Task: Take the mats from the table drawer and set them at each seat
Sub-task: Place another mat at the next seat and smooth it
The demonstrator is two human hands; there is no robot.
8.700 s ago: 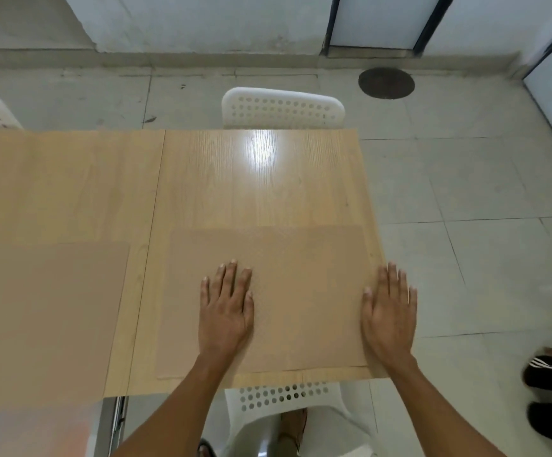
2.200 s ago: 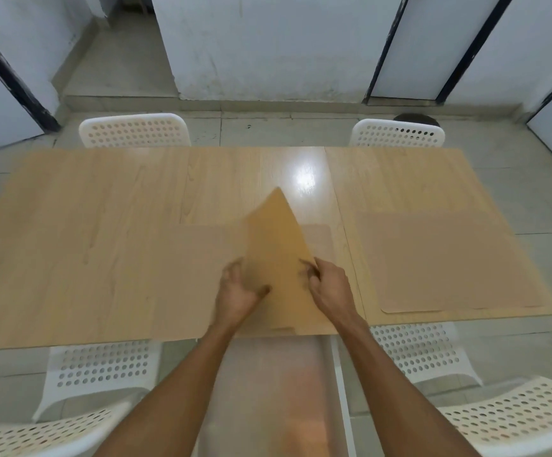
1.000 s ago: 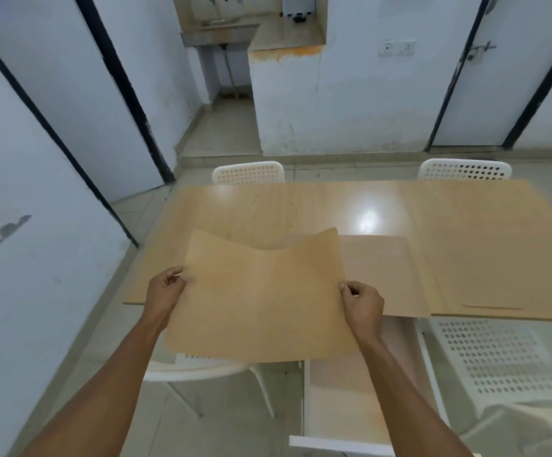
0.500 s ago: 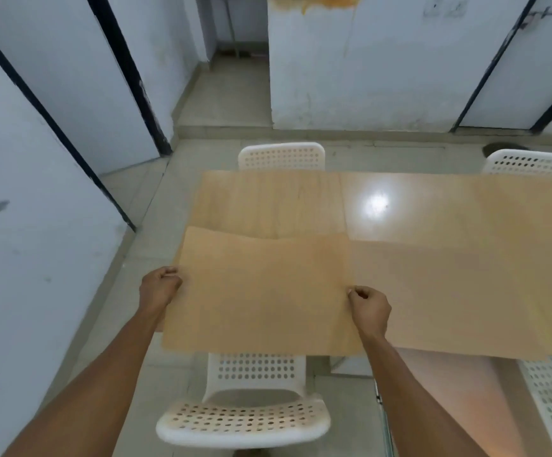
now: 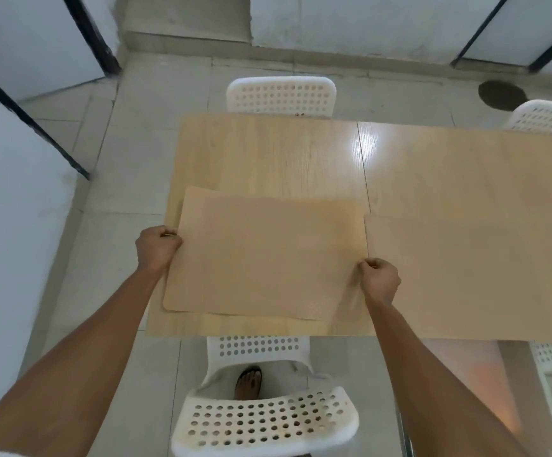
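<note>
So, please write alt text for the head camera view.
Both hands, left and right, hold a tan mat by its side edges over the wooden table, above a white chair. Another mat lies to the right.

A single head-worn wide-angle camera looked forward and steeply down from above the near edge of the table (image 5: 268, 153). It faced toward 12 o'clock, across the tabletop to the far chair (image 5: 281, 94) and the wall base beyond. It sat close: both forearms ran up from the bottom corners, at 7 and 5 o'clock, to the left hand (image 5: 157, 247) and right hand (image 5: 380, 278) at mid-frame. The near chair (image 5: 264, 420) lay directly below at 6 o'clock. Straight lines bowed toward the edges. No second view overlapped it.
</note>
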